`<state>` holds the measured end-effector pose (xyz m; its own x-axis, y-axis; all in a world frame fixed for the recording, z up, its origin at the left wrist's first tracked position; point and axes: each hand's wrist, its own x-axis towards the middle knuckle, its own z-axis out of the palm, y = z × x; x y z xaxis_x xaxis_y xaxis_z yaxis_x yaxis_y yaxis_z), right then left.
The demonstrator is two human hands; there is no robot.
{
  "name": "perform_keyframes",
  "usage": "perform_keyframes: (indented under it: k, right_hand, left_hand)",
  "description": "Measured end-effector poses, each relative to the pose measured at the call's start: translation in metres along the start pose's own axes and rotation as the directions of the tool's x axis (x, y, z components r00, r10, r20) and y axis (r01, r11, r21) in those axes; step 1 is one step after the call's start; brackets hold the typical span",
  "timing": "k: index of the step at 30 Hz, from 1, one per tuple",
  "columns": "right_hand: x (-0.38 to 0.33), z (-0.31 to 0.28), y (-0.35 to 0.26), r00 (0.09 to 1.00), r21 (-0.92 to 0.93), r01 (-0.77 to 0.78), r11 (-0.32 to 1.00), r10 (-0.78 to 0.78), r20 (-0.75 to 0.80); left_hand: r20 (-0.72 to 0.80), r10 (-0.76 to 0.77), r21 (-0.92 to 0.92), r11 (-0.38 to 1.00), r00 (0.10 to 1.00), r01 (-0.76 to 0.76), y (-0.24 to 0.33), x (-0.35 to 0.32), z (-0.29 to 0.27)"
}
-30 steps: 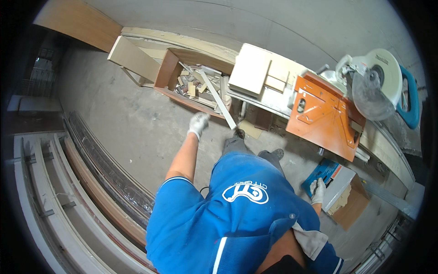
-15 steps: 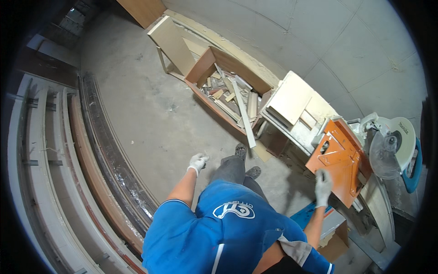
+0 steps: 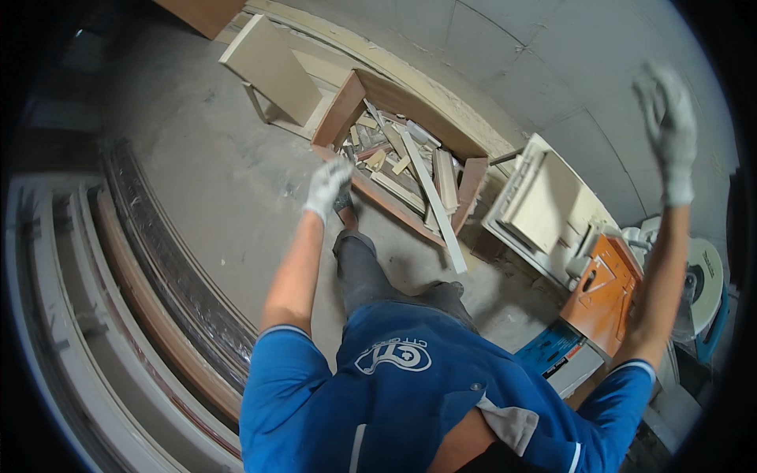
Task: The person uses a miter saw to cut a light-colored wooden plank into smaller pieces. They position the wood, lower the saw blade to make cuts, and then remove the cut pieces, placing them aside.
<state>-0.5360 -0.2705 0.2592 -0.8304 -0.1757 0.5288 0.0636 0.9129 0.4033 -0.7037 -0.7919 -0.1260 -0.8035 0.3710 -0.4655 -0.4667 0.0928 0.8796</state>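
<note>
My left hand, in a pale work glove, hangs over the floor in front of the wooden box. No object shows in it, but its fingers are blurred and partly turned away. Raised high at the right, my right hand wears a similar glove. Its fingers are apart and hold nothing; the grey wall is behind it. Below the right forearm lies an orange panel with a cut-out, beside a mitre saw with a pale guard and blue handle.
Wood offcuts fill the box, and a long pale strip juts over its near side. Boards rest on a white stand to its right. A tilted panel stands at the left. Long profiles line the left side.
My right hand has risen from beside the orange panel to in front of the wall. My left hand has moved forward toward the box. The view has shifted, and a foot has stepped forward.
</note>
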Motion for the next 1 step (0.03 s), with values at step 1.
perform_keyframes:
  k: [1]
  right_hand:
    - [0.0732,0.0395,0.0049,0.996,-0.114,0.087,0.99,-0.088,-0.007]
  left_hand:
    - [0.009,0.039,0.048,0.998,0.999,-0.04,0.0301,0.0748,-0.0113]
